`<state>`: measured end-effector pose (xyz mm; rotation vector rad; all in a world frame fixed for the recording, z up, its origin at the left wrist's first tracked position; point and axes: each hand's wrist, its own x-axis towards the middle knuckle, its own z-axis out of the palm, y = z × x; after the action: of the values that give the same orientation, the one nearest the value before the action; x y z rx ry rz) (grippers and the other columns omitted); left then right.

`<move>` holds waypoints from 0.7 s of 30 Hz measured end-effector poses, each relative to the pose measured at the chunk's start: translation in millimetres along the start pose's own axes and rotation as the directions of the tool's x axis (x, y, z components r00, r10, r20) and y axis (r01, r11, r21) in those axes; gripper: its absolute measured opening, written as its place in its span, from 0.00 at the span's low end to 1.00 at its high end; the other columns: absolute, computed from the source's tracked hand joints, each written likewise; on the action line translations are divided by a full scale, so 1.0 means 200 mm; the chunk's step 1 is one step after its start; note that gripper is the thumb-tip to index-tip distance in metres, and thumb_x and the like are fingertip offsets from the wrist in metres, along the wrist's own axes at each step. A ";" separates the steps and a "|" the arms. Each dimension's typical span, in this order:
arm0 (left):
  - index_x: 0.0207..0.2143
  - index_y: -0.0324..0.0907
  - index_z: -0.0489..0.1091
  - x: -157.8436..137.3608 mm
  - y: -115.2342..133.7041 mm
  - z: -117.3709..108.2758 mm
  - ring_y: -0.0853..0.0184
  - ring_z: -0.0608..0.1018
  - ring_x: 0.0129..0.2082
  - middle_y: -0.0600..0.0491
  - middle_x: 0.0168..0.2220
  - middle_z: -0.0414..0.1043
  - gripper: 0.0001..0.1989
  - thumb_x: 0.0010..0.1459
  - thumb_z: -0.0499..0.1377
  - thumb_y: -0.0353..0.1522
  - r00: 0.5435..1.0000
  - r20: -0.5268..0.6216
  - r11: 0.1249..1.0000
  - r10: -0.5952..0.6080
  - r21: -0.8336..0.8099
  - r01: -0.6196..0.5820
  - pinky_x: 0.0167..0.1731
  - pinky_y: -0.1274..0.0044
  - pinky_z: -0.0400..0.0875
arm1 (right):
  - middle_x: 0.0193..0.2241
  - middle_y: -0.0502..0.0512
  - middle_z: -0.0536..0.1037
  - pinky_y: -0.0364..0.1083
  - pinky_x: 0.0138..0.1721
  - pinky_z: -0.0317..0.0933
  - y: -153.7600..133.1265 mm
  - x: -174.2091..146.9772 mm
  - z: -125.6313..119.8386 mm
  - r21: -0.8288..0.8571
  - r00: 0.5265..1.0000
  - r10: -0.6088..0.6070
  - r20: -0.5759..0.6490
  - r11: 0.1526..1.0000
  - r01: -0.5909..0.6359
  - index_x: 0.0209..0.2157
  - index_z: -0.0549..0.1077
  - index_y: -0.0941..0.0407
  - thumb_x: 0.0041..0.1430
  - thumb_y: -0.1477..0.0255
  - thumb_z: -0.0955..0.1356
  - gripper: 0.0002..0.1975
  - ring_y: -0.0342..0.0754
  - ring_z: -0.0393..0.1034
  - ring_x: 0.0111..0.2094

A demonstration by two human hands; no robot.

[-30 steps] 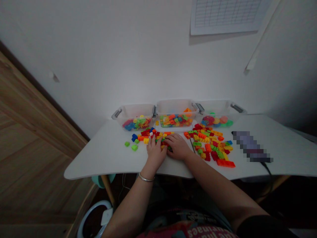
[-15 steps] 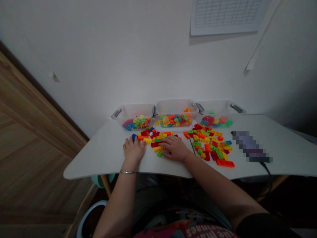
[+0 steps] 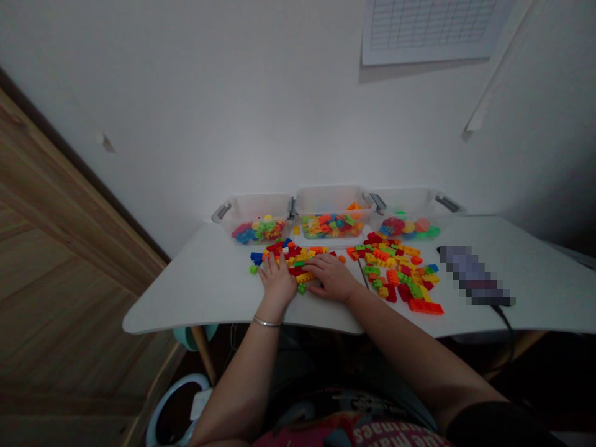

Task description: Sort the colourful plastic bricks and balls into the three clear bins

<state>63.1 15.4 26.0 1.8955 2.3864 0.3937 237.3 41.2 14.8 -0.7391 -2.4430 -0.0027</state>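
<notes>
Toy building bricks in several colours lie in two loose piles on the white table. My left hand point(image 3: 278, 279) rests with spread fingers on the left side of the nearer pile, beside a blue brick point(image 3: 256, 257) and a small green brick point(image 3: 254, 269). Over the right side of that pile lies my right hand point(image 3: 331, 277), its fingers stretched across a yellow brick point(image 3: 306, 277) and a green brick point(image 3: 299, 264). Close to its thumb sits another green brick point(image 3: 302, 288). Neither hand is lifting anything.
Behind the piles stand three clear boxes: a left box point(image 3: 261, 205), a middle box point(image 3: 328, 197) and a right box point(image 3: 410, 200), each holding coloured pieces. The second brick pile point(image 3: 392, 277) spreads right of my right hand. A pixelated phone-like device point(image 3: 472, 273) with a cable lies farther right.
My left hand has moved right, from beside the blue brick onto the pile. The blue and green bricks at the left end now show uncovered. My right hand has hardly moved.
</notes>
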 end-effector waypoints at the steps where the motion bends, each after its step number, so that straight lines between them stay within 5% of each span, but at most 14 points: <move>1: 0.68 0.36 0.50 0.01 0.00 -0.01 0.51 0.47 0.71 0.40 0.71 0.43 0.37 0.56 0.53 0.29 1.000 0.012 1.000 0.005 -0.011 -0.004 0.66 0.55 0.46 | 0.49 0.61 0.77 0.58 0.55 0.59 0.00 0.00 0.00 -0.005 1.000 -0.005 -0.005 1.000 0.005 0.51 0.74 0.56 0.59 0.62 0.69 0.20 0.57 0.67 0.52; 7: 0.62 0.51 0.64 0.07 -0.10 -0.14 0.48 0.53 0.69 0.52 0.68 0.56 0.26 0.61 0.51 0.35 1.000 -0.016 0.999 -0.018 -0.037 0.017 0.63 0.48 0.49 | 0.50 0.61 0.76 0.58 0.56 0.59 0.01 0.00 0.01 -0.013 1.000 -0.008 0.004 1.000 0.008 0.51 0.74 0.56 0.58 0.62 0.70 0.22 0.58 0.67 0.52; 12: 0.58 0.44 0.69 0.14 -0.26 -0.22 0.47 0.67 0.60 0.41 0.63 0.63 0.23 0.61 0.51 0.35 0.969 -0.227 0.992 -0.093 0.065 0.111 0.59 0.50 0.57 | 0.50 0.61 0.77 0.58 0.56 0.59 0.01 -0.01 0.00 -0.002 1.000 0.008 0.015 1.000 -0.008 0.51 0.74 0.56 0.58 0.62 0.70 0.21 0.57 0.67 0.52; 21: 0.58 0.47 0.69 0.23 -0.32 -0.17 0.48 0.75 0.51 0.43 0.53 0.74 0.23 0.62 0.50 0.35 0.995 -0.060 0.992 -0.082 0.095 0.088 0.47 0.60 0.70 | 0.50 0.61 0.77 0.57 0.55 0.59 0.01 0.00 -0.01 0.003 0.999 0.030 0.023 1.000 -0.030 0.50 0.74 0.57 0.58 0.62 0.70 0.21 0.57 0.67 0.52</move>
<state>-16.5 42.0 47.7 1.8365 2.5575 0.3341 239.0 41.8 15.7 -0.7790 -2.4530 0.0214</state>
